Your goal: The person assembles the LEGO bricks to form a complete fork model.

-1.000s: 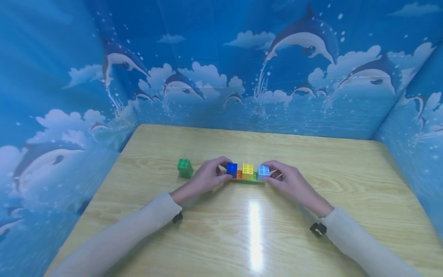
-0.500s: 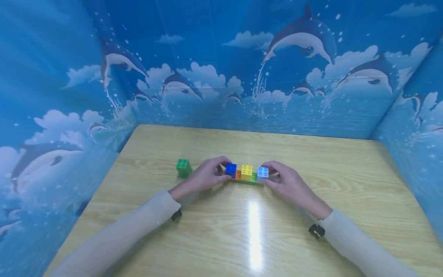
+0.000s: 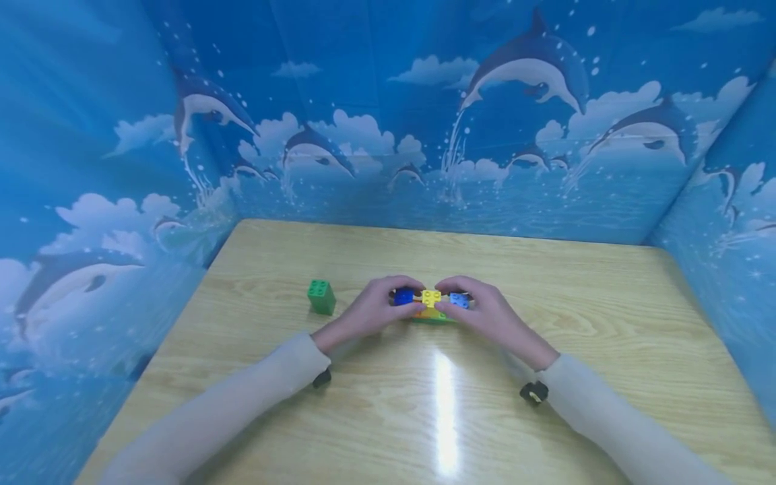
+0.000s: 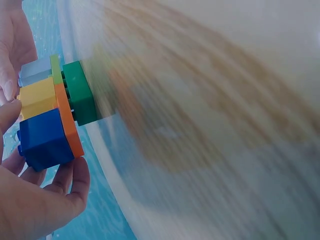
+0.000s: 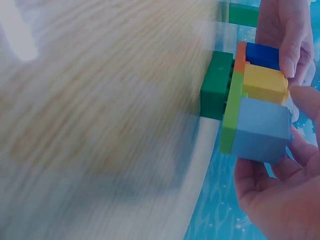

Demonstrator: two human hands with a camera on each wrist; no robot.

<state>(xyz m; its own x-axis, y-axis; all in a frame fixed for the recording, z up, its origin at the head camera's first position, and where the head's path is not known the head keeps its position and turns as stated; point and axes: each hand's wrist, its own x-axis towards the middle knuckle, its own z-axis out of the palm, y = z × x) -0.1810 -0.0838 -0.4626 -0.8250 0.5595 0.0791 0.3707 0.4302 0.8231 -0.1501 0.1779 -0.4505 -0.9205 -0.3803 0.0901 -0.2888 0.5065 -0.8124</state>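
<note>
A structure of toy building bricks stands on the table between both hands. Its base is a dark green brick (image 4: 80,95), topped by an orange plate (image 4: 70,125) and a lime plate (image 5: 231,115) side by side. Above these sit a dark blue brick (image 3: 403,297) on the left, a yellow brick (image 3: 431,297) in the middle and a light blue brick (image 3: 459,300) on the right. My left hand (image 3: 378,306) curls round the dark blue end, thumb and index tip by the yellow brick. From the other side my right hand (image 3: 488,311) does the same round the light blue end.
A tall green brick (image 3: 321,298) stands alone left of the left hand. The wooden table (image 3: 582,289) is backed and flanked by blue dolphin-print curtains (image 3: 364,168). Each sleeve has a black wrist device (image 3: 534,393) near its cuff.
Both hands have slid inward from the dark blue and light blue bricks, their fingertips now meeting near the yellow brick. The structure has stayed nearly in place.
</note>
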